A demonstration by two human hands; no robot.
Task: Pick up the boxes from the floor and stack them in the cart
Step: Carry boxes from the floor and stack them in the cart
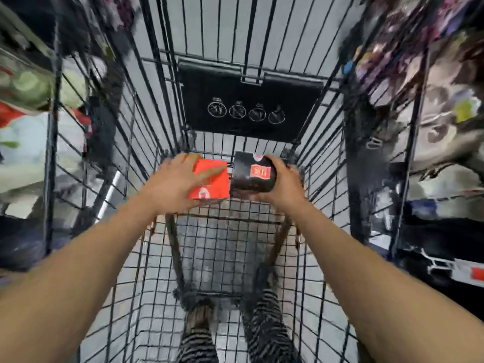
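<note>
Both my arms reach down into a black wire shopping cart. My left hand lies over a red box, thumb stretched across its top and fingers wrapped round its left side. My right hand grips a black box with a red label from its right side. The two boxes sit side by side, almost touching, near the far end of the cart, just in front of the folded black child-seat flap. Whether they rest on the cart floor is unclear.
The cart's mesh floor shows grey flooring beneath, and my striped trouser legs show through it at the near end. Blurred store shelves full of goods stand close on both sides. High wire walls enclose the basket.
</note>
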